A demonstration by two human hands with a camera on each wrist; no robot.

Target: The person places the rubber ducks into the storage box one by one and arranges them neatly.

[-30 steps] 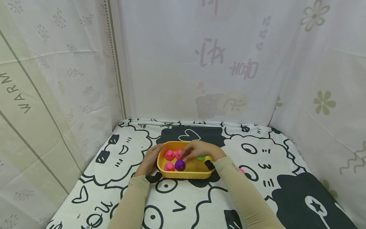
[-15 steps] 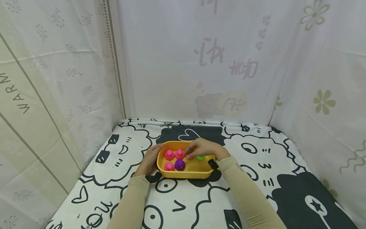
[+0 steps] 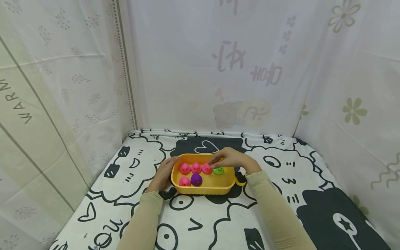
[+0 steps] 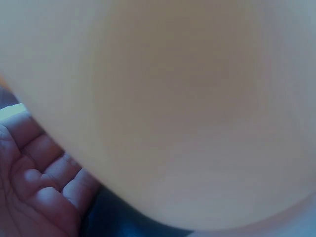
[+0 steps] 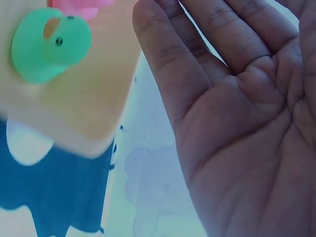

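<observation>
My left hand (image 3: pixel 163 173) grips the left end of a yellow tray (image 3: pixel 203 190), its fingers following the corner. In the left wrist view, blurred tray wall hides much of that hand. Inside, a row of pink rubber ducks (image 3: pixel 185 169) runs along the far side, ending in a green rubber duck (image 3: pixel 218 171). A purple rubber duck (image 3: pixel 196 180) sits on the near side, right of another pink duck (image 3: pixel 184 181). Over the far right part hovers my right hand (image 3: pixel 232 158), fingers loosely bent; the right wrist view shows it apart from the green duck (image 5: pixel 52 47).
A black-and-white patterned cloth (image 3: pixel 193 222) covers the table. Pale printed curtains (image 3: pixel 200 69) hang at the back and both sides. Beside the tray's right end, a yellow curved piece (image 3: pixel 240 183) shows partly beneath my right wrist.
My right hand has moved from beside the purple duck up and to the right, uncovering the pink duck next to the green one. My left hand and the tray have stayed almost still.
</observation>
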